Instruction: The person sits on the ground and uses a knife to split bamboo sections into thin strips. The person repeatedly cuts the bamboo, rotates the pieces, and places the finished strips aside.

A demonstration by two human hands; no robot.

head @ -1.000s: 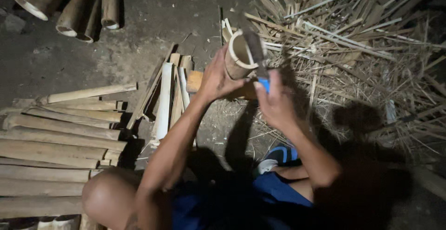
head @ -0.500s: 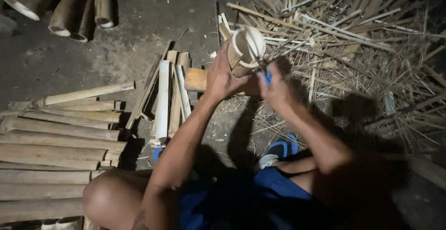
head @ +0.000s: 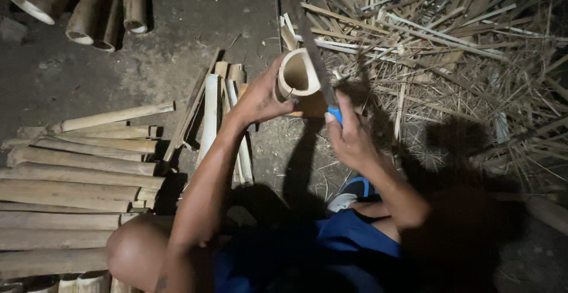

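Note:
My left hand point(head: 260, 99) grips a short hollow bamboo section point(head: 297, 77) that stands upright with its open end facing up. My right hand point(head: 350, 136) is closed on the blue handle point(head: 335, 114) of a long dark knife. The blade point(head: 316, 56) lies across the bamboo's rim, towards its right side. Both hands are held out in front of my bent knees, low over the dirt ground.
Split bamboo slats point(head: 216, 115) lie just left of the hands. Long bamboo poles point(head: 77, 174) are stacked at the left. Round bamboo tubes point(head: 89, 6) lie at the top left. A heap of thin strips and shavings point(head: 449, 56) fills the right side.
The bamboo section has turned more upright in my left hand. The knife blade now rests across its rim, where before it was beside the piece.

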